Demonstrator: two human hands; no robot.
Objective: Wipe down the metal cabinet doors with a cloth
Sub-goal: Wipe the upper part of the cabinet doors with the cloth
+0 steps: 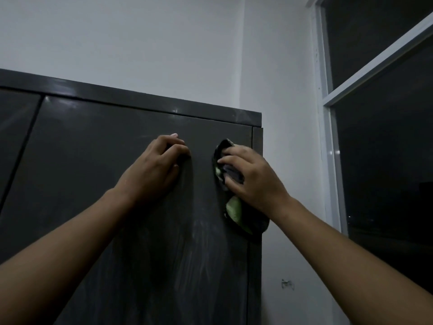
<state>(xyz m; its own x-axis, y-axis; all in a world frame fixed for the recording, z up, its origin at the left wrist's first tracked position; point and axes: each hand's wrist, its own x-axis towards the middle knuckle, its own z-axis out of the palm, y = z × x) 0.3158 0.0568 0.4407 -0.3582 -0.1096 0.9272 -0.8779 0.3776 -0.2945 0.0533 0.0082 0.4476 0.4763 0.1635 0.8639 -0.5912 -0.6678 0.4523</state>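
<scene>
the pale wall (140,38) fills the space above both my hands, and a dark window (386,165) stands off past my right hand. in front of me is the dark metal cabinet (140,106), its top rail just above my knuckles. the door (98,188) i'm working on runs under both hands; a second door (14,127) lies well out beyond my left hand, past the seam. my left hand (154,167) rests high on the door with its fingers curled in and nothing held, knuckles and fingertips against the metal. i judge it is there to steady me and keep the door from giving while i rub this high up. my right hand (253,177) sits just beside it, near the door's outer edge, fingers bent over the bunched cloth (234,209) and pressing it flat to the metal. the cloth is dark with a green patch, and a loose tail of it hangs below my palm. i've wadded it so the pressure lands on one spot. pale smeary streaks (201,242) show on the door below and between my hands, so i reckon the lower part wants more passes. a small metal fitting (287,283) sits on the wall far below my right hand.
</scene>
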